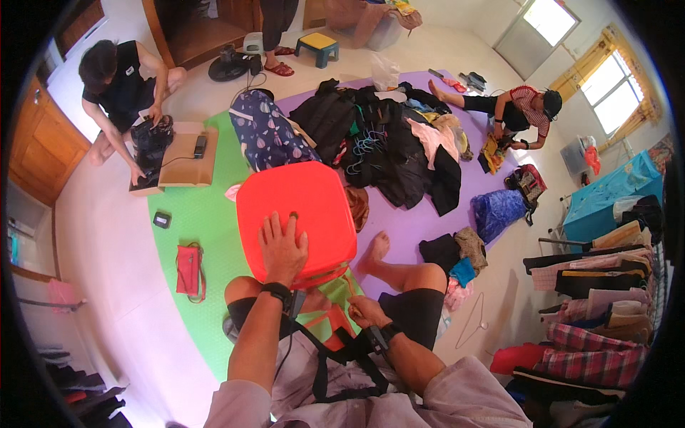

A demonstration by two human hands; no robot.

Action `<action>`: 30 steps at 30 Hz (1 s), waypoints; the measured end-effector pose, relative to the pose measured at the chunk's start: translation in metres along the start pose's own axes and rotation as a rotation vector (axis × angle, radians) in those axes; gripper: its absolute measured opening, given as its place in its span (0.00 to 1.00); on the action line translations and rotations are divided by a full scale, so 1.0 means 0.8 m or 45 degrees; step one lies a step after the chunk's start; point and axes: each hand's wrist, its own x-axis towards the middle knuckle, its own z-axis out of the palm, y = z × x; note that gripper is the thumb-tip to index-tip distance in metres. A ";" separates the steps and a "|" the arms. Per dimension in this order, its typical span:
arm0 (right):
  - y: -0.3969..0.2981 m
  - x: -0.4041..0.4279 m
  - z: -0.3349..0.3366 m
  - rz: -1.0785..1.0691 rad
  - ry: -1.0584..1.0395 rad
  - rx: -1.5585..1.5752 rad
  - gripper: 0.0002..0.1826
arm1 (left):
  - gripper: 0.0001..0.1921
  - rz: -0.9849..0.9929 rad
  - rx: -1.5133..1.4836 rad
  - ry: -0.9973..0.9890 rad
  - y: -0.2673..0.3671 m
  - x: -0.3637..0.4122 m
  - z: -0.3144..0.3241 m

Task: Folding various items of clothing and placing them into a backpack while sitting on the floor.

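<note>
A red plastic stool (321,214) with a square seat stands upright in front of me on the mat. My left hand (283,251) lies palm down on the seat, its fingers slightly spread below the small centre hole. To the right of the stool, low between my knees, my right hand (369,312) is closed around a thin yellow-orange stick-like tool (349,286). Its upper end points toward the stool's side; most of its grip is hidden in my fist. Below it, between my legs, is a red-orange plastic piece (337,319), partly covered by a black strap.
Piled clothes (385,144) lie on the purple mat (396,238), beside a patterned navy bag (270,134). A red pouch (188,270) rests on the green mat (160,246). One person (120,80) handles a cardboard box (187,174); another (527,107) handles cloth. Hanging clothes (599,278) line the right.
</note>
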 end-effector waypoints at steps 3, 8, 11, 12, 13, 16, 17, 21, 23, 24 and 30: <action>-0.007 0.003 -0.009 0.038 -0.035 0.040 0.11 | 0.27 -0.002 -0.015 -0.008 0.004 0.002 -0.002; -0.011 0.008 -0.014 0.107 -0.023 0.076 0.10 | 0.26 0.007 -0.023 -0.009 0.006 0.005 -0.004; -0.016 -0.012 0.010 0.077 0.061 0.221 0.09 | 0.26 -0.014 0.001 -0.007 0.002 0.000 -0.004; -0.018 -0.016 0.014 0.058 0.130 0.286 0.09 | 0.26 -0.008 -0.003 -0.011 0.003 0.000 -0.003; -0.018 -0.017 0.015 0.063 0.130 0.286 0.09 | 0.26 -0.002 -0.007 -0.015 0.003 0.000 -0.002; -0.022 -0.020 0.019 -0.051 0.105 0.357 0.07 | 0.26 0.007 0.014 -0.009 0.003 0.002 -0.001; -0.023 -0.019 0.022 -0.015 0.120 0.331 0.07 | 0.26 0.011 0.015 -0.012 0.002 0.001 -0.002; -0.022 -0.001 -0.001 0.250 -0.226 0.410 0.10 | 0.27 0.000 -0.006 -0.034 0.008 0.001 -0.006; -0.016 0.002 0.007 0.253 -0.157 0.358 0.12 | 0.27 0.002 0.008 -0.044 0.006 0.002 -0.004; -0.013 0.002 0.009 0.260 -0.091 0.295 0.13 | 0.27 0.000 0.012 -0.033 0.005 0.002 -0.003; -0.008 0.008 0.003 0.279 -0.150 0.235 0.18 | 0.26 0.030 0.053 0.016 0.005 0.002 0.001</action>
